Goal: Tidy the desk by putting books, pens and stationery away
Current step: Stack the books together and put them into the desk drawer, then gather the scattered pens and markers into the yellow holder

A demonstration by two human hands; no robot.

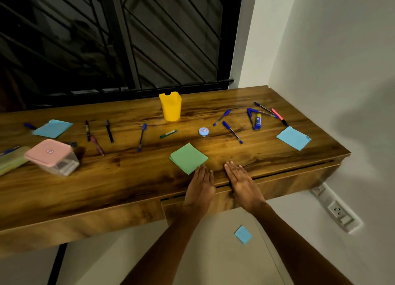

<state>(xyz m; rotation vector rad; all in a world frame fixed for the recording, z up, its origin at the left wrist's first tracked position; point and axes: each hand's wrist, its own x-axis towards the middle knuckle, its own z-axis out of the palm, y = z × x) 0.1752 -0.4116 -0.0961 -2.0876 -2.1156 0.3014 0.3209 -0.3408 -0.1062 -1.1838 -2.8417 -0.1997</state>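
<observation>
Both hands lie flat, fingers straight and together, on the desk's (128,177) front edge. The left hand (201,184) touches a corner of the green pad (188,157); the right hand (240,182) holds nothing. Beyond them pens (141,137) lie scattered around an upright yellow cup (170,107). Far left, a pink-lidded box (51,154), its contents too blurred to tell.
</observation>
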